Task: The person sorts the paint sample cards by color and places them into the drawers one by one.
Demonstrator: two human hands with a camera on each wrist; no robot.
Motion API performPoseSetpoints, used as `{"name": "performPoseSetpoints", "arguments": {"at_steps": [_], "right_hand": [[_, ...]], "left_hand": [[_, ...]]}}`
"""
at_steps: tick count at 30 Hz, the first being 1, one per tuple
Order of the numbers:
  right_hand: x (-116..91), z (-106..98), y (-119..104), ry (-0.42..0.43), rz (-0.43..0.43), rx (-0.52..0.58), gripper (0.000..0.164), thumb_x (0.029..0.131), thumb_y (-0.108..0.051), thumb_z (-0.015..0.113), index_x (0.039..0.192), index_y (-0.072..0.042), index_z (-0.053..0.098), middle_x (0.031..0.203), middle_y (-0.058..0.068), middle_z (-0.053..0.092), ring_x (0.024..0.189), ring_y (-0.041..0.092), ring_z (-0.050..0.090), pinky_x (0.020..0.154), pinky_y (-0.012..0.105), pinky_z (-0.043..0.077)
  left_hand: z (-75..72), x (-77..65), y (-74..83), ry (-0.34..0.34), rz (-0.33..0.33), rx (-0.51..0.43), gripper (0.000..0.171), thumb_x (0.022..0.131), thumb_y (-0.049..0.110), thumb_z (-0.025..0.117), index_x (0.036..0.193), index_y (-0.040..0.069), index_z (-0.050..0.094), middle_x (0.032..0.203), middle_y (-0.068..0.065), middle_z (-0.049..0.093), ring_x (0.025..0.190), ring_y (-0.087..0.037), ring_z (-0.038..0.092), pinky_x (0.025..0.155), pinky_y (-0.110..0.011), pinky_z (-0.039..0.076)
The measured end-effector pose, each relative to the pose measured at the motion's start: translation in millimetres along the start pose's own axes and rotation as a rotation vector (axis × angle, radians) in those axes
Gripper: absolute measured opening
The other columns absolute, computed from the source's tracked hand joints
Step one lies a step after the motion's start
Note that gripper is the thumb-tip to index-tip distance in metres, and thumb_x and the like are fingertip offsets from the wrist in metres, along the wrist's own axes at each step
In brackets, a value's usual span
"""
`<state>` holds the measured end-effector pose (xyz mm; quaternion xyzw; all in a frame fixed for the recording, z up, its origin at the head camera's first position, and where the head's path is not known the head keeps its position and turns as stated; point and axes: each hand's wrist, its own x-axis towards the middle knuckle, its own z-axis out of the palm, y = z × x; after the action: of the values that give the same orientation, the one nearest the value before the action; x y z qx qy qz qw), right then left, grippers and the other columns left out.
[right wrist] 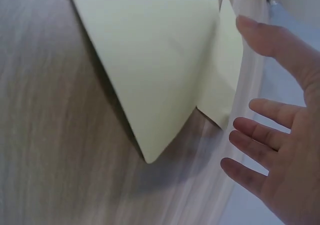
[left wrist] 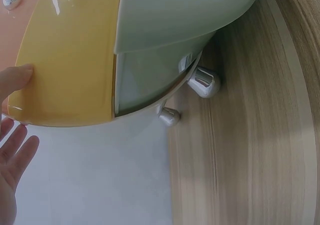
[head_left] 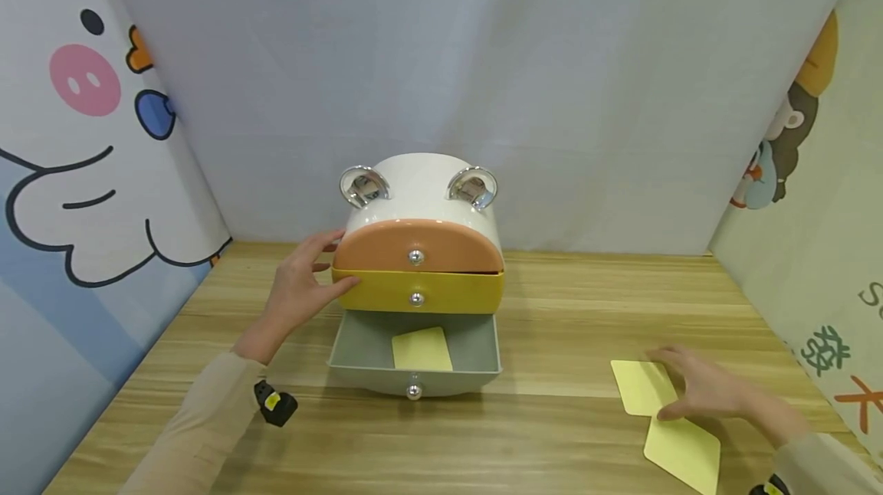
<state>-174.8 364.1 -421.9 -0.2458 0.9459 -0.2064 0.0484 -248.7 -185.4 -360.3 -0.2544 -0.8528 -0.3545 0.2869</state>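
Observation:
A small drawer cabinet (head_left: 428, 181) with a white domed top and two silver ears stands on the table. Its lowest, grey-green drawer (head_left: 345, 349) is pulled out and holds a yellow card (head_left: 422, 351). My left hand (head_left: 300, 288) is at the cabinet's left side, its thumb resting on the front of the yellow middle drawer (left wrist: 70, 60) and its other fingers extended along the side. Over on the right, my right hand (head_left: 710, 388) hovers with spread fingers over two yellow cards, an upper card (head_left: 638, 388) and a lower card (head_left: 683, 449). Nothing is between its fingers.
Above the yellow drawer sits a closed orange drawer (head_left: 379, 246) with a silver knob. Silver feet (left wrist: 205, 82) support the cabinet. A grey curtain (head_left: 586, 96) hangs behind the wooden table (head_left: 552, 434), with cartoon-printed panels (head_left: 41, 196) on both sides.

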Motion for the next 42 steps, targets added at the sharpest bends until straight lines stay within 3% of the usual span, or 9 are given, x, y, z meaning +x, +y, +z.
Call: {"name": "performPoseSetpoints", "arguments": {"at_steps": [8,15,24,29,32,35,39,42], "right_hand": [[6.8,12.9,-4.0,-0.013,0.005,-0.036,0.094,0.057,-0.046,0.081,0.123,0.011,0.045,0.110,0.022,0.048,0.096,0.039,0.051,0.075,0.052,0.049],[14.8,11.0,-2.2,-0.020,-0.036,-0.073,0.086,0.054,-0.039,0.083,0.118,0.009,0.050,0.100,0.010,0.050,0.087,0.021,0.049,0.068,0.033,0.047],[26.2,7.0,0.6,-0.068,-0.056,-0.036,0.082,0.048,-0.047,0.082,0.108,0.001,0.053,0.094,0.006,0.049,0.085,0.019,0.043,0.067,0.027,0.041],[31.7,6.7,-0.2,-0.089,-0.041,-0.015,0.080,0.047,-0.043,0.084,0.106,0.001,0.051,0.095,0.008,0.047,0.089,0.025,0.044,0.070,0.033,0.043],[34.9,5.8,0.4,-0.094,-0.053,0.029,0.073,0.052,-0.036,0.085,0.104,0.001,0.050,0.097,0.009,0.049,0.092,0.028,0.046,0.074,0.039,0.045],[38.2,2.8,2.9,-0.106,-0.071,0.117,0.058,0.061,-0.023,0.082,0.103,0.001,0.050,0.096,0.007,0.051,0.089,0.021,0.047,0.073,0.034,0.045],[41.4,-3.6,9.0,-0.100,-0.122,0.223,0.030,0.074,-0.001,0.070,0.099,0.004,0.054,0.091,0.005,0.053,0.080,0.010,0.045,0.064,0.025,0.043],[42.8,-8.2,13.4,-0.082,-0.154,0.256,0.022,0.076,0.012,0.057,0.097,0.007,0.056,0.090,0.007,0.054,0.079,0.007,0.046,0.062,0.024,0.042]], "left_hand": [[0.9,0.2,-1.4,-0.002,-0.001,-0.002,0.069,0.064,0.005,0.081,0.126,0.003,0.050,0.118,-0.016,0.053,0.100,-0.030,0.056,0.071,-0.040,0.056],[1.0,0.0,-1.5,-0.002,-0.002,-0.005,0.069,0.064,0.005,0.081,0.126,0.003,0.049,0.118,-0.016,0.053,0.100,-0.030,0.056,0.071,-0.041,0.056],[1.0,-0.4,-1.4,-0.004,-0.008,-0.004,0.068,0.065,0.006,0.081,0.126,0.003,0.050,0.118,-0.015,0.054,0.100,-0.029,0.056,0.072,-0.040,0.056],[1.2,-0.7,-0.6,-0.004,-0.016,-0.001,0.068,0.065,0.006,0.081,0.125,0.003,0.050,0.118,-0.015,0.054,0.100,-0.029,0.056,0.072,-0.039,0.056],[1.1,-0.5,-0.7,-0.006,-0.020,-0.004,0.069,0.065,0.005,0.081,0.126,0.003,0.050,0.119,-0.016,0.053,0.101,-0.030,0.056,0.072,-0.040,0.056],[0.9,-0.4,-0.7,-0.008,-0.020,-0.004,0.069,0.064,0.005,0.081,0.126,0.004,0.049,0.119,-0.016,0.053,0.101,-0.030,0.056,0.072,-0.040,0.056],[0.7,-0.4,-0.4,-0.007,-0.016,-0.001,0.069,0.065,0.005,0.081,0.126,0.004,0.049,0.119,-0.015,0.054,0.101,-0.029,0.056,0.072,-0.040,0.056],[0.4,-0.6,-0.3,-0.005,-0.014,0.001,0.068,0.065,0.006,0.081,0.126,0.003,0.049,0.118,-0.015,0.054,0.101,-0.029,0.056,0.072,-0.040,0.056]]}}
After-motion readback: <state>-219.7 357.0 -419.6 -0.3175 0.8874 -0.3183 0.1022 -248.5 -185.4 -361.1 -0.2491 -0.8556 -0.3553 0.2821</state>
